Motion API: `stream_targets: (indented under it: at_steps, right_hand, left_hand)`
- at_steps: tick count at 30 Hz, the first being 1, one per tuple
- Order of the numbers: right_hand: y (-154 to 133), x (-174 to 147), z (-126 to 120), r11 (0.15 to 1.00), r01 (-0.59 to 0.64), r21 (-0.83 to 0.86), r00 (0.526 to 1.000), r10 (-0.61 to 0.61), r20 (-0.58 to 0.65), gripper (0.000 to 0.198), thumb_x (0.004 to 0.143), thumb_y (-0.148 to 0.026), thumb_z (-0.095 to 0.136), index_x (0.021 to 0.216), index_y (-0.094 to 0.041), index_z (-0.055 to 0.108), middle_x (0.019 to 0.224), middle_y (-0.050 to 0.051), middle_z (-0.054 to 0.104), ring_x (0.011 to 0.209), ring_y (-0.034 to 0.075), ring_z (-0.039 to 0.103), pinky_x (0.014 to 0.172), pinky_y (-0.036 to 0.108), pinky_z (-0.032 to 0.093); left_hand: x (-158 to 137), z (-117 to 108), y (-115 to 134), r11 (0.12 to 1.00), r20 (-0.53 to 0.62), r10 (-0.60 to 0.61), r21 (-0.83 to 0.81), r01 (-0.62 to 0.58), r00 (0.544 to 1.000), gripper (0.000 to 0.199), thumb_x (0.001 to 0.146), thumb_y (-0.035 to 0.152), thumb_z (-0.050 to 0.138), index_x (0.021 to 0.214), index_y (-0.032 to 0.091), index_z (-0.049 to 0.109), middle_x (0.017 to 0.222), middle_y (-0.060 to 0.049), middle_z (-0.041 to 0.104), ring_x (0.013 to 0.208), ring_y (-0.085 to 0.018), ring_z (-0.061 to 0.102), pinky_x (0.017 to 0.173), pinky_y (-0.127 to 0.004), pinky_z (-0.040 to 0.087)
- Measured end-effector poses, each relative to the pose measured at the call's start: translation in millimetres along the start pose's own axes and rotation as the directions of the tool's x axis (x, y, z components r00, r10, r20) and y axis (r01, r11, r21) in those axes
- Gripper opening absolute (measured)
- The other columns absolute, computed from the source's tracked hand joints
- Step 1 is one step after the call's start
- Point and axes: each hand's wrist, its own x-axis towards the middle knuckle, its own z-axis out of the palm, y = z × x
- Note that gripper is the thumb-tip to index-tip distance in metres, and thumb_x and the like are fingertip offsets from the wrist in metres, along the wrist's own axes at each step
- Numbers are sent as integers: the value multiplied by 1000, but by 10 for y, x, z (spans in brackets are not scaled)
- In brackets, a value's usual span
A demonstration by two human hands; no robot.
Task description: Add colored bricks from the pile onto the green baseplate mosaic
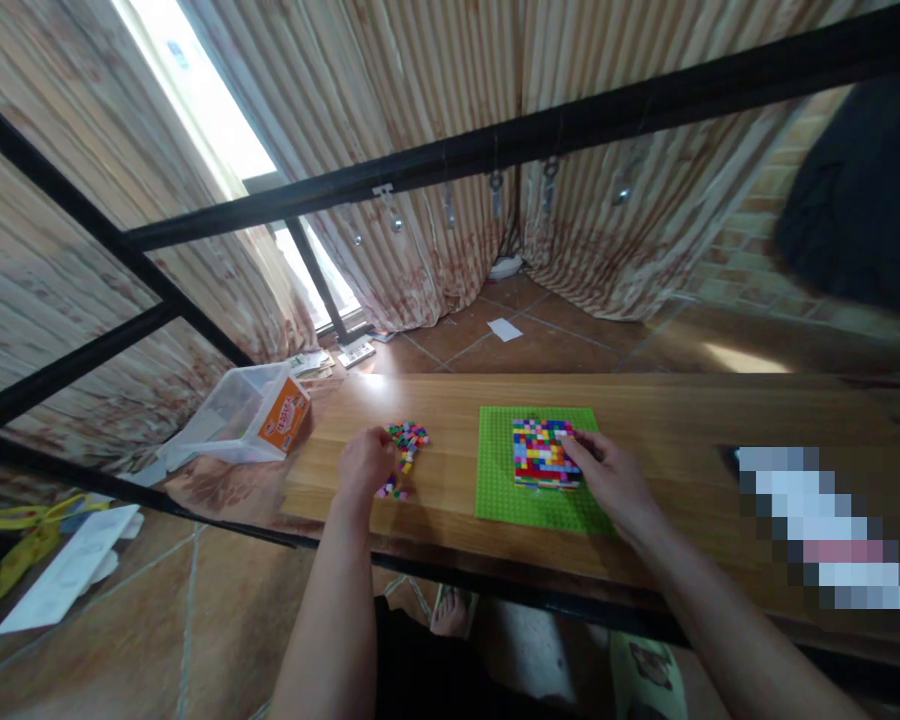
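A green studded baseplate (495,490) lies on the wooden table, bearing a multicoloured block of toy building bricks (541,455) stacked in several layers. At the block's upper right edge, my right hand (611,475) touches the bricks with thumb and fingers drawn together. Any single brick between those fingertips is too small to make out. Farther left, loose small bricks (409,436) of many colours lie scattered. My left hand (365,462) is at their left side with its fingers curled in. Its fingertips are partly hidden, and what they pinch does not show.
A clear plastic bin (244,405) with an orange label stands beyond the table's left end. On the table's right lies a pixelated object (825,530). A black metal rail (450,160) crosses beyond the table, before long curtains (412,90). White paper (505,329) lies on the tiled floor.
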Motion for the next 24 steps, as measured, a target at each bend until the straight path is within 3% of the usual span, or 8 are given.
stream_targets:
  at_steps: [5, 10, 15, 19, 24]
  right_hand:
    - [-6, 37, 1, 994, 37, 99, 984, -19, -176, 50, 76, -61, 63, 94, -16, 72, 90, 10, 77, 79, 24, 70, 70, 35, 55]
    - [-135, -3, -45, 980, 173, 96, 953, -143, -266, 39, 77, -53, 66, 92, -18, 73, 88, 8, 76, 74, 21, 67, 72, 35, 53]
    - [-303, -158, -97, 926, 377, 34, 923, -372, -98, 23, 83, -42, 66, 90, -22, 74, 90, 5, 74, 81, 19, 66, 78, 34, 52]
    - [-345, -234, -154, 883, 466, -56, 883, -461, 90, 19, 85, -36, 64, 95, -24, 74, 96, 5, 73, 85, 19, 66, 79, 34, 52]
    - [-305, -223, -228, 875, 473, -102, 876, -454, 163, 17, 86, -36, 63, 93, -26, 75, 96, 4, 74, 90, 21, 67, 83, 35, 52]
  left_hand:
    - [-107, -10, 265, 924, -122, 175, -322, -205, 977, 19, 87, 26, 55, 95, 18, 71, 91, -6, 76, 82, -18, 69, 72, -25, 49]
    - [-360, 100, 778, 722, -130, 451, -528, -447, 883, 16, 88, 18, 54, 91, 19, 69, 85, -2, 75, 78, -14, 67, 74, -23, 50]
    - [-586, 212, 1175, 630, -80, 610, -554, -544, 788, 15, 89, 19, 54, 91, 21, 69, 91, -1, 74, 81, -13, 66, 78, -23, 50]
    - [-670, 270, 1340, 562, -80, 701, -551, -617, 709, 13, 90, 21, 55, 91, 22, 68, 93, -1, 72, 85, -14, 65, 79, -24, 50]
    - [-711, 287, 1462, 543, -101, 712, -548, -636, 695, 13, 90, 22, 56, 87, 22, 68, 88, -1, 72, 85, -15, 65, 79, -25, 50]
